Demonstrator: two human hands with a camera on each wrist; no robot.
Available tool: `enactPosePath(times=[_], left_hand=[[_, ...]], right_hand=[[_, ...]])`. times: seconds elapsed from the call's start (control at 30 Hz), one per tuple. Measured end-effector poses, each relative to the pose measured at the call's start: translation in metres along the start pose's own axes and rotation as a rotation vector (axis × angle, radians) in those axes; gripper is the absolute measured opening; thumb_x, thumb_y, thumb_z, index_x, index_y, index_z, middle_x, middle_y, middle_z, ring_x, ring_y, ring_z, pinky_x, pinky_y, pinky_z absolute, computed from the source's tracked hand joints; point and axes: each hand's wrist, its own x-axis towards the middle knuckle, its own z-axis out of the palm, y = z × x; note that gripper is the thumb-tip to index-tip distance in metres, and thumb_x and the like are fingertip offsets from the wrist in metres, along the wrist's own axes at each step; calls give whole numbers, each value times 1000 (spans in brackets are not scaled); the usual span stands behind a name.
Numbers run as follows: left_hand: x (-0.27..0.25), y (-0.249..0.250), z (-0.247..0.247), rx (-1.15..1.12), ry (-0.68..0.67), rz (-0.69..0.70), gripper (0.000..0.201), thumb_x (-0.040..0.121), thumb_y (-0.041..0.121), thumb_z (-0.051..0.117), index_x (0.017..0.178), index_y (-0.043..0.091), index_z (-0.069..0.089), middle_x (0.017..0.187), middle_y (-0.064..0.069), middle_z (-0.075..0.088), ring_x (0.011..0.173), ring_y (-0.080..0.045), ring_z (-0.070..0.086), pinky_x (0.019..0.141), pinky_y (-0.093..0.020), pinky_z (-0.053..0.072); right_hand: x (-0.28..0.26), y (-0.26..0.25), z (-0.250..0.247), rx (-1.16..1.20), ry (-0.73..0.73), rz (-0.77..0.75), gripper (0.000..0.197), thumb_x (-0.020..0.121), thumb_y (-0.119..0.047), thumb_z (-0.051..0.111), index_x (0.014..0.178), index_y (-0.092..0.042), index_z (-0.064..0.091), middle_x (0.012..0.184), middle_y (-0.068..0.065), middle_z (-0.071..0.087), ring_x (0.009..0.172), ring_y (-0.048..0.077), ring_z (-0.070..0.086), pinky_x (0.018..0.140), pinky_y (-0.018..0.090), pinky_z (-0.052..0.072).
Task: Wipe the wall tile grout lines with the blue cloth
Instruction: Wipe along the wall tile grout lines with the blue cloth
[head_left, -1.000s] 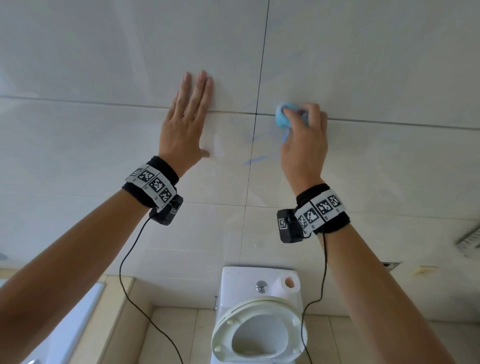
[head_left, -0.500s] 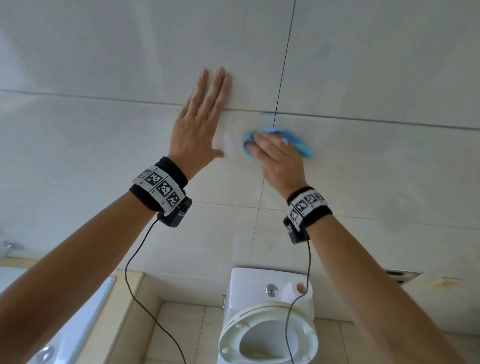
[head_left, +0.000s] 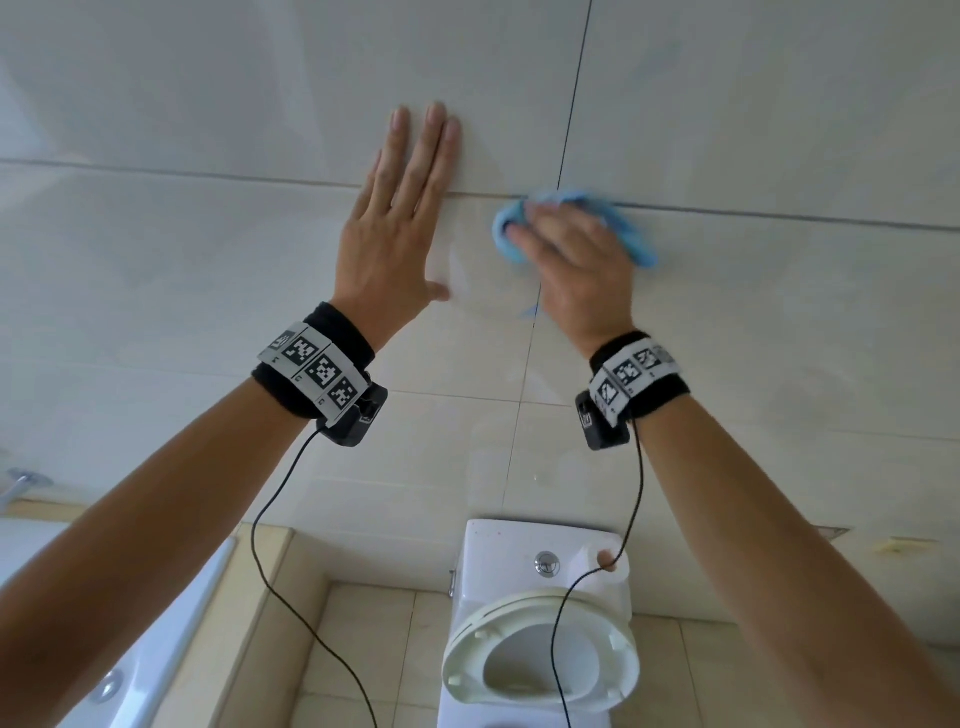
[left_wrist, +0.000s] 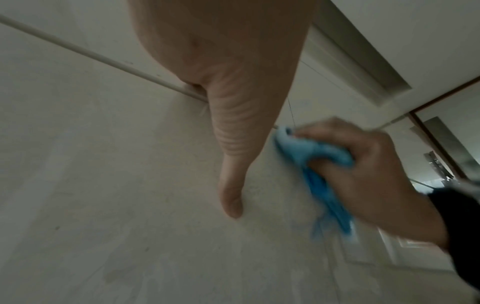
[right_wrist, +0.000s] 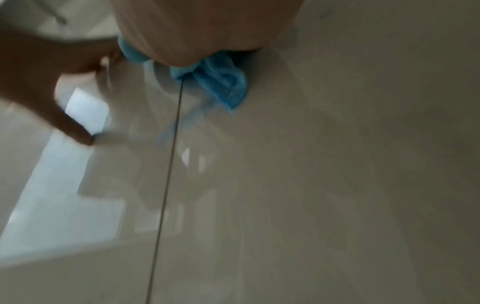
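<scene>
Left hand: the left hand lies flat on the wall tile, fingers straight and close together, thumb out to the right; its fingertips cross the horizontal grout line. It holds nothing.
Left grip: apart, palm and fingers pressed to the tile, as the left wrist view also shows.
Right hand: the right hand is just right of the left hand, apart from it, its fingers curled over the blue cloth.
Right grip: clamped on the blue cloth; in the left wrist view the thumb and fingers wrap round the bunched fabric.
Blue cloth: bunched under the right hand and pressed against the wall, at the spot where the horizontal grout line meets the vertical grout line. A loose end hangs out to the lower right of the hand. It is blurred in all three views.
Vertical grout line: it runs down from under the cloth.
Wrists: each carries a black band with patterned tags and a small camera, with a black cable trailing down.
Below: a white toilet stands against the wall, seat down and lid up, with a roll of paper on the tank. A white tub edge shows at the lower left.
</scene>
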Motion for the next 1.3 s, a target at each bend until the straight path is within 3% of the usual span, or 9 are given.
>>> enactPosePath(times=[0.17, 0.3, 0.5, 0.63, 0.83, 0.93, 1.0, 1.13, 1.3], left_hand=[[-1, -1, 0, -10, 4, 5, 162, 48, 57, 96, 166, 7, -3, 176, -10, -2, 161, -36, -2, 132, -43, 11], [-2, 2, -1, -16, 6, 4, 161, 50, 56, 96, 166, 7, -4, 176, -10, -3, 161, -36, -2, 132, -43, 10], [-3, 8, 0, -27, 9, -19, 161, 50, 51, 98, 166, 7, -5, 175, -11, -4, 161, -38, -3, 132, -44, 12], [-3, 12, 1, -24, -2, -40, 163, 48, 54, 97, 166, 7, -5, 175, -11, -6, 161, -37, -3, 132, -43, 13], [-5, 12, -1, -33, -3, -35, 165, 46, 52, 99, 166, 8, -4, 175, -10, -5, 161, -37, -3, 132, -40, 13], [-10, 18, -2, -54, 3, -47, 163, 49, 48, 100, 166, 9, -6, 176, -9, -6, 162, -34, -5, 131, -38, 15], [-12, 27, -2, -88, 3, -60, 163, 50, 46, 101, 166, 9, -7, 176, -9, -6, 162, -31, -5, 132, -39, 12], [-11, 55, -5, -122, 44, -61, 158, 54, 46, 99, 166, 7, -5, 175, -12, -6, 162, -31, -5, 132, -42, 7], [-4, 73, 0, -157, 58, -179, 161, 53, 47, 100, 165, 4, -8, 173, -19, -9, 161, -36, -6, 132, -45, 11]], right_hand=[[-116, -18, 7, -19, -404, -270, 38, 98, 2, 58, 129, -16, 70, 135, 2, 68, 126, 21, 54, 88, 37, 52], [-113, -7, -6, -3, -512, -297, 42, 92, 2, 71, 131, -14, 67, 137, 5, 65, 124, 23, 56, 89, 37, 53], [19, 45, -43, -24, 107, 95, 29, 108, -9, 52, 120, -13, 78, 123, 7, 73, 112, 23, 57, 104, 33, 48], [20, 32, -20, -43, 229, 168, 29, 106, -8, 53, 117, -12, 79, 122, 8, 73, 112, 24, 60, 103, 35, 50], [-109, -30, 12, 28, -283, -42, 35, 103, 0, 53, 127, -17, 72, 134, 3, 68, 119, 23, 61, 87, 41, 57], [-136, -33, -3, 70, -414, 12, 41, 93, 1, 57, 128, -18, 68, 135, 2, 66, 125, 21, 57, 84, 42, 58], [-114, -20, -24, 64, -286, 177, 48, 86, 6, 63, 129, -16, 68, 132, 5, 68, 120, 24, 58, 90, 42, 56], [-49, 39, -80, -60, 319, 614, 47, 81, 10, 65, 124, -4, 73, 129, 15, 67, 118, 27, 53, 108, 24, 41], [-25, 69, -81, -118, 623, 812, 41, 78, 6, 68, 116, -6, 77, 118, 9, 73, 110, 24, 62, 99, 32, 51]])
